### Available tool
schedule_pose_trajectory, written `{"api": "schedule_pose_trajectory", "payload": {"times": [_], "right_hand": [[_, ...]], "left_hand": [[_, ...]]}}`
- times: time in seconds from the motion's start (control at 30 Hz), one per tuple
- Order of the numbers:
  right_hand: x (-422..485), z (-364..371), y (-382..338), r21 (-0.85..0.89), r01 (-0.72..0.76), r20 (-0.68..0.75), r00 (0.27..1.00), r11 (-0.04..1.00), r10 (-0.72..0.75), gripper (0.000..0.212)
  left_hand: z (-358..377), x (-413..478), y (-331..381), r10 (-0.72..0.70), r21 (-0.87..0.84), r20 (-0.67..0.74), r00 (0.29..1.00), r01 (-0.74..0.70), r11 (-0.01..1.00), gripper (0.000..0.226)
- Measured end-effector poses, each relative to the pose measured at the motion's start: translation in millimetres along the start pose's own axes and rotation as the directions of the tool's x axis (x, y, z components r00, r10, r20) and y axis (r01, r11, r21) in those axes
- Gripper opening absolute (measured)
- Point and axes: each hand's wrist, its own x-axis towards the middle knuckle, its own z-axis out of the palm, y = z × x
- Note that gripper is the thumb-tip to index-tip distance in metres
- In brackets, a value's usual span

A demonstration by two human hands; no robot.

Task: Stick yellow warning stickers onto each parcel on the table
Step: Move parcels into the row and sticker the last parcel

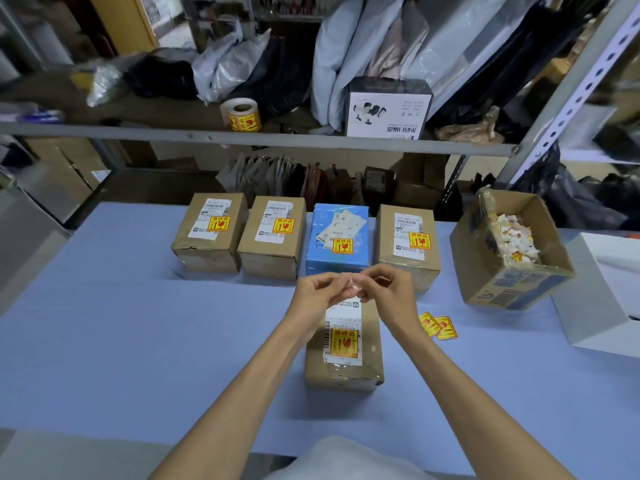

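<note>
The fingers (pixel 336 289) of your left hand (pixel 317 294) and right hand (pixel 389 289) pinch a small pale paper scrap (pixel 355 285) above the near brown cardboard parcel (pixel 346 374) on the blue table (pixel 138 341); its yellow warning sticker (pixel 344 342) shows red symbols, the lettering blurred.

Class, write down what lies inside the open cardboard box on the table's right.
The open cardboard box holds a heap of crumpled white paper scraps; its walls and the heap hide the bottom.
</note>
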Motion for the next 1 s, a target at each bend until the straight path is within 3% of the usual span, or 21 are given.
{"api": "schedule_pose_trajectory", "payload": {"times": [0.17,0.3,0.53,0.67,0.77,0.9,1.0], "right_hand": [[1,11,3,0.053,-0.08,0.018,0.997,0.995,0.079,0.027],[6,10,-1,0.092,-0.105,0.035,0.994,0.99,0.102,0.028],[10,4,3,0.009,-0.065,0.041,0.997,0.998,0.065,0.022],[12,1,3,0.053,-0.044,0.091,0.995,0.998,0.039,0.008],[12,1,3,0.068,-0.015,0.059,0.998,0.998,0.011,0.012],[13,0,5,0.004,0.026,0.032,0.999,1.0,-0.026,0.002],[15,-3,7,-0.006,0.014,-0.008,1.0,1.0,-0.014,0.006]], "left_hand": [[6,4,0,0.143,0.351,-0.051,0.988,-0.116,0.929,0.011],[5,7,5,0.204,0.47,-0.041,0.978,-0.161,0.868,0.004],[6,16,7,0.152,0.547,-0.045,0.987,-0.103,0.83,0.01],[6,20,7,0.226,0.648,-0.112,0.968,-0.101,0.755,0.01],[6,25,7,0.252,0.697,-0.104,0.962,-0.11,0.709,0.012],[3,30,9,0.245,0.669,-0.073,0.967,-0.135,0.731,0.013],[4,32,12,0.248,0.669,-0.083,0.965,-0.131,0.732,0.019]]}}
